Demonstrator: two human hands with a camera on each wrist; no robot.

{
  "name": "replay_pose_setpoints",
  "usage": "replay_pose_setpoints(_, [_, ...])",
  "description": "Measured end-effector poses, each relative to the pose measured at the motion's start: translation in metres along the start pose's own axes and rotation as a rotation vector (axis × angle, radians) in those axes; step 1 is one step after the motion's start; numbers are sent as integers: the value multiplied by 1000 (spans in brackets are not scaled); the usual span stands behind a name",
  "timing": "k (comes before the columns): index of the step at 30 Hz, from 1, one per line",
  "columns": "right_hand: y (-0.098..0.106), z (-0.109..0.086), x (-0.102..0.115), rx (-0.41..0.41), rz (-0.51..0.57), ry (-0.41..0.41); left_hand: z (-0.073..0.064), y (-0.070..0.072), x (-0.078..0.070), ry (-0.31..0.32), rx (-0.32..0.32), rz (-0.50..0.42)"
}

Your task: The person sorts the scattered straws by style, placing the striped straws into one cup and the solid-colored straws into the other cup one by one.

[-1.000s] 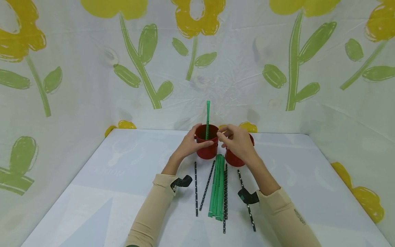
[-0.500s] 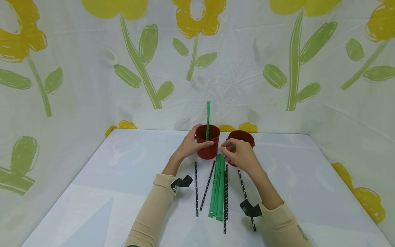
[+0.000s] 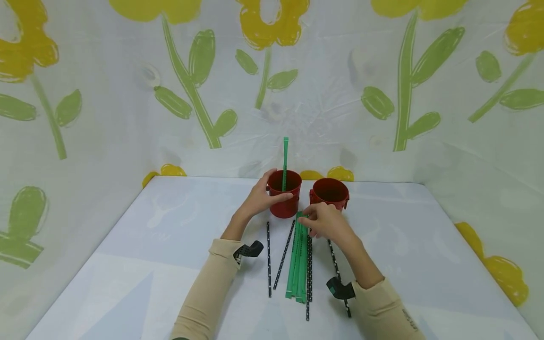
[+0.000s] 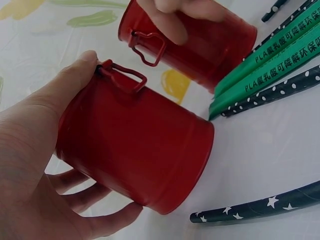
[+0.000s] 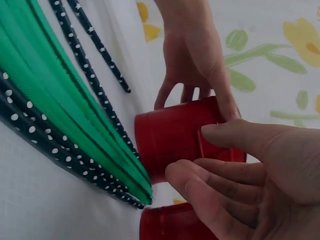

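Note:
My left hand grips a small red metal bucket, thumb across its near side and fingers around the other. One green paper-wrapped straw stands upright in that bucket. Just right of it is a second red bucket, with a wire handle loop showing in the left wrist view. In front of this second bucket, my right hand hovers with loosely bent fingers and nothing between them. Its fingertips overlap the top ends of several green wrapped straws lying on the table.
Black straws with white patterns lie around the green bundle: a star-printed straw at the left, a slanted straw, dotted straws along its right side and another straw under my right wrist. A flower-printed curtain rises behind the table.
My right hand has come down and toward me from beside the left bucket's rim to over the green straws, uncovering the second bucket. My left hand stays on its bucket.

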State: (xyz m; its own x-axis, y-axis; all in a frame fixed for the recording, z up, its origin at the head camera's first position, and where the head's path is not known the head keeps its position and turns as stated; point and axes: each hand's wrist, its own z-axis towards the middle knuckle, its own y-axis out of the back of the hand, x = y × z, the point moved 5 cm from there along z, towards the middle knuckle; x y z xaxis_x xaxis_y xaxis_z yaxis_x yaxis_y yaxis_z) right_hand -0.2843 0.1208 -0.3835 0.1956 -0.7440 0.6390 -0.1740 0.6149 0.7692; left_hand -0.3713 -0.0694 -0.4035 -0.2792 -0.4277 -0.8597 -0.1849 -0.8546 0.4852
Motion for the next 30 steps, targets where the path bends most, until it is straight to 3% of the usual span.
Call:
replay_pose_setpoints(12, [-21,5,-13,22,-84,-168,-1,0,1,3,-2,10])
replay_pose_setpoints(30, [-33,3,-14,24,-140,-245,-2,0,-2,15,-5,6])
